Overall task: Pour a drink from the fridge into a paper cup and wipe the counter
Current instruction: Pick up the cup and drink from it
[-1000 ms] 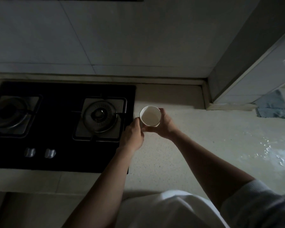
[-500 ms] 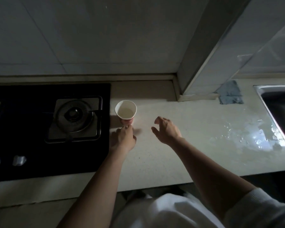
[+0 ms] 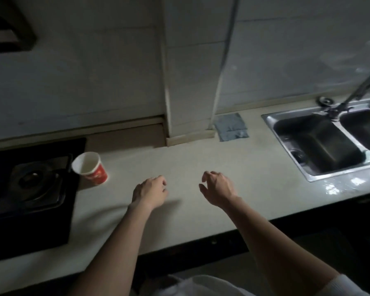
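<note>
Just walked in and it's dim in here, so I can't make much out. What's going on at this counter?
A person stands at a kitchen counter with both hands free: the left hand and right hand hover over it, fingers loosely curled, holding nothing. A red-and-white paper cup stands upright beside the gas hob, apart from the hands. A blue cloth lies by the wall near the sink, and a wet patch shines in front of the sink. No drink bottle is in view.

In dim light, a white tiled wall with a boxed-in tiled column rises behind a pale speckled stone counter, which carries a black glass gas hob at the left and a stainless steel double sink with a chrome tap at the right.
</note>
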